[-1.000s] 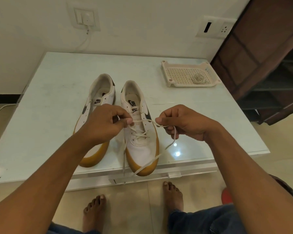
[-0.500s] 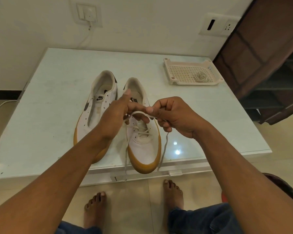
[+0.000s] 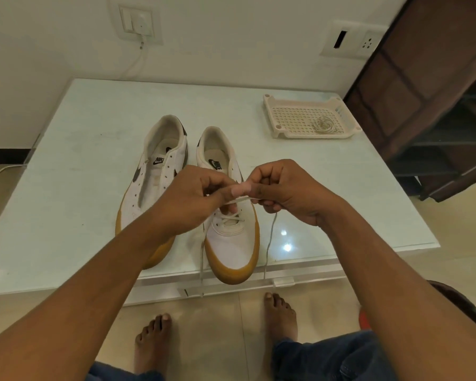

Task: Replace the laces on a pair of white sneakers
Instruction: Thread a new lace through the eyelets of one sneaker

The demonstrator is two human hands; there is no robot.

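Two white sneakers with tan soles stand side by side on the glass table, toes toward me. The left sneaker has no lace in its eyelets. The right sneaker carries a white lace through its lowest eyelets, and both loose ends hang over the table's front edge. My left hand and my right hand meet above the right sneaker's tongue, both pinching the lace with fingertips touching. A coiled spare lace lies in the tray.
A cream perforated plastic tray sits at the table's back right corner. A dark wooden shelf unit stands to the right. A wall switch plate with a cable is behind the table. My bare feet rest on the tiled floor below.
My hands came together from apart, rising over the right sneaker's tongue. The lace ends, earlier held out to the sides, now hang straight down over the table edge.
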